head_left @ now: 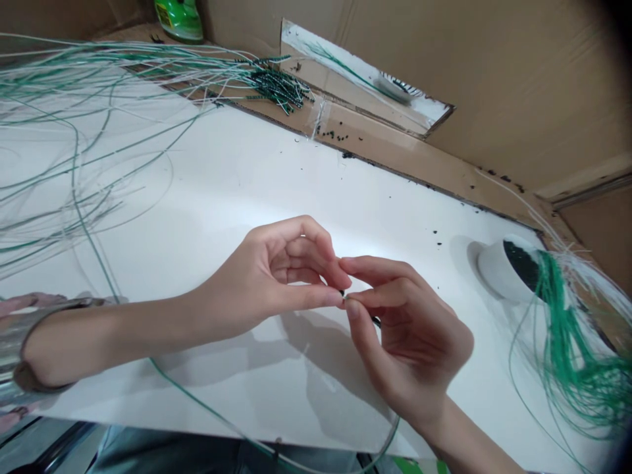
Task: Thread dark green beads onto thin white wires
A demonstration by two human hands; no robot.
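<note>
Above the white tabletop point(207, 197), my left hand point(296, 270) and my right hand point(405, 322) meet at their fingertips. Between the left thumb and fingers is a tiny dark piece point(342, 292), mostly hidden. The right thumb and index finger pinch at the same spot, on something too small to make out. A green cord point(197, 398) runs under my left forearm, dips past the table's front edge and curves up toward my right wrist.
Green and white strands point(148, 62) with dark beaded ends point(279, 85) lie at the back left. At right, a white cup point(494, 266) of dark beads stands by a green strand bundle point(557, 329). Cardboard walls point(494, 79) border the back; a green bottle point(180, 20) stands behind.
</note>
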